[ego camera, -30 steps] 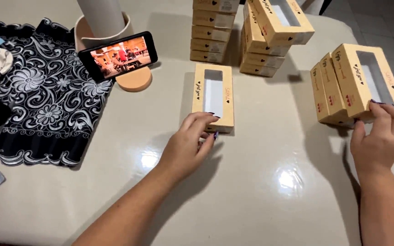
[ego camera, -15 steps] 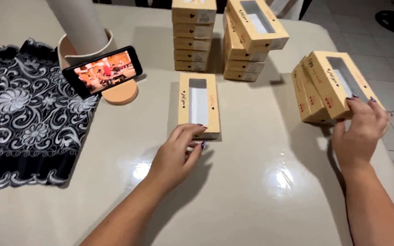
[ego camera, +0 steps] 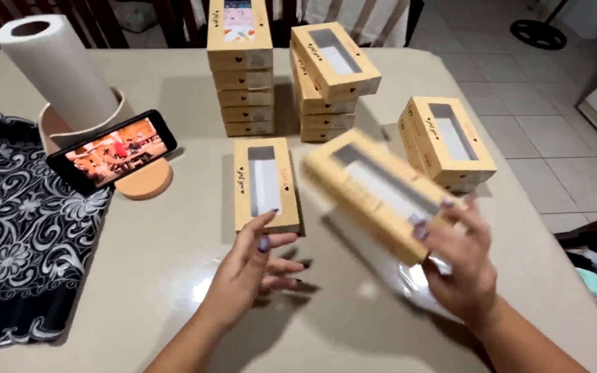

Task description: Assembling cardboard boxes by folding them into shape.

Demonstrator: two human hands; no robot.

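1. The person's right hand (ego camera: 461, 266) is gripping a long tan cardboard box with a clear window (ego camera: 381, 193), fingers wrapped around its near end; the box is being held up off the table, tilted, and is blurring in the head view.
2. The held box is hovering between the flat box on the table and the small stack at the right, with its far end pointing toward the taller stacks.
3. The left hand (ego camera: 250, 273) is holding nothing; its fingers are spreading loosely just above the table (ego camera: 174, 276), with the fingertips just beside the near edge of a flat windowed box (ego camera: 265, 185).
4. That flat box is lying window-up on the table, close to the middle, apart from the held box.
5. Behind it, a tall stack of boxes (ego camera: 240, 76) is standing, and a second stack (ego camera: 329, 83) is standing just beside it, its top box sitting askew.
6. At the right, a small stack of boxes (ego camera: 447, 141) is resting near the table edge, just beyond the right hand.
7. At the left, a phone (ego camera: 112, 150) with a lit screen is leaning on a round tan stand (ego camera: 146, 185).
8. A paper towel roll (ego camera: 57, 69) is leaning in a holder behind the phone.
9. A black cloth with a white floral pattern (ego camera: 22, 242) is covering the left side of the table.
10. Tiled floor (ego camera: 540, 103) is showing beyond the table at the right.
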